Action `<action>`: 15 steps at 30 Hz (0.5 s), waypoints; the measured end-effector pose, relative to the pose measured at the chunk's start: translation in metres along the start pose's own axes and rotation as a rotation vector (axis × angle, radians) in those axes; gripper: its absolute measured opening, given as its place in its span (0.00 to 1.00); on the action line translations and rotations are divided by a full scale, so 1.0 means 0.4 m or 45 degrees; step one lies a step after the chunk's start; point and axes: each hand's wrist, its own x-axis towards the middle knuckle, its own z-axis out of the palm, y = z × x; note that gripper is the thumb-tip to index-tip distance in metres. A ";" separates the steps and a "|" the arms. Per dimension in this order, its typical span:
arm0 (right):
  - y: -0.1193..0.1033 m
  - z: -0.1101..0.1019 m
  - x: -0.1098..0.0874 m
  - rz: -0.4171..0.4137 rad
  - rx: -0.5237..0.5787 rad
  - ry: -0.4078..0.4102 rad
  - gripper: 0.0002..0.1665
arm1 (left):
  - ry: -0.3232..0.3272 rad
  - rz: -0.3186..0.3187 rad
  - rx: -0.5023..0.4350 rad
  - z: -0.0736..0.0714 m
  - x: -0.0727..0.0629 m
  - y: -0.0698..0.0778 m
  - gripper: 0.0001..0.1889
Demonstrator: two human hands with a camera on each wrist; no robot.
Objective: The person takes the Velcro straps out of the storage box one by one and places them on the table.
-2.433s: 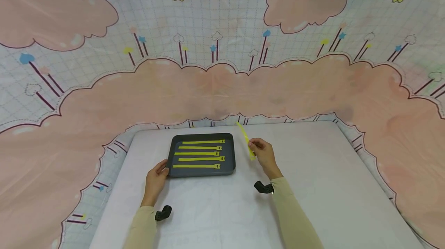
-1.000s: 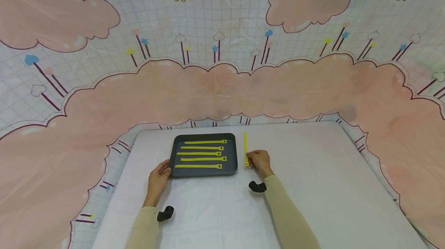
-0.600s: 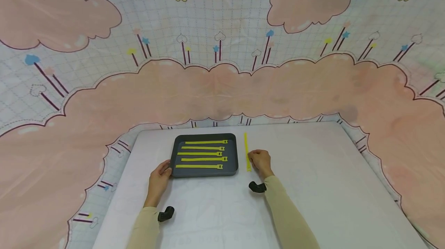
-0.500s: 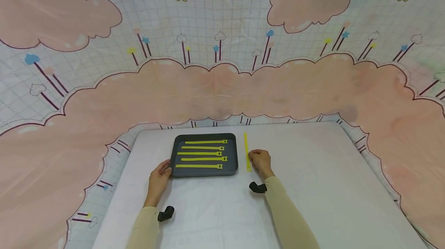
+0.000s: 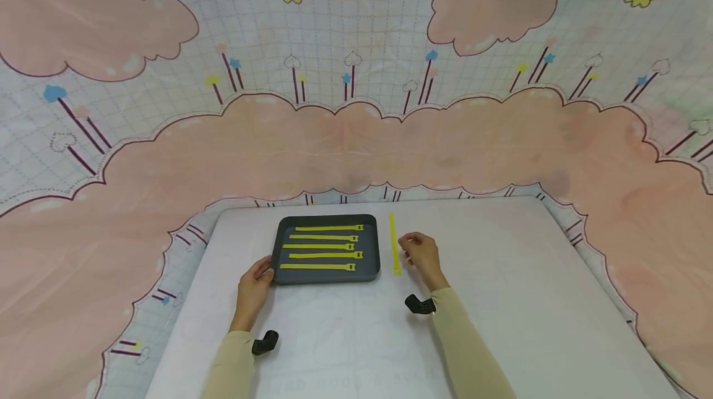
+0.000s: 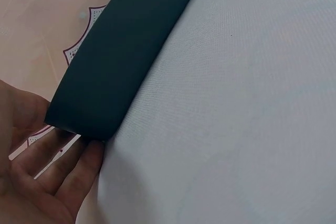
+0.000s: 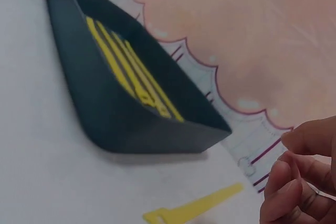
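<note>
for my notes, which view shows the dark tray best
The head view. It shows the dark tray nearly whole from above, with five yellow straps inside. The right wrist view shows it slanted, its near wall hiding part of the inside; the left wrist view, only part of its outside.

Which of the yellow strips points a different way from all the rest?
The lone strip on the white tabletop, right of the dark tray: it runs near to far, while the five strips inside lie crosswise.
</note>
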 end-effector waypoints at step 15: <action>-0.138 0.005 -0.064 -0.190 0.006 -0.251 0.14 | 0.026 -0.006 0.020 -0.001 -0.001 0.003 0.21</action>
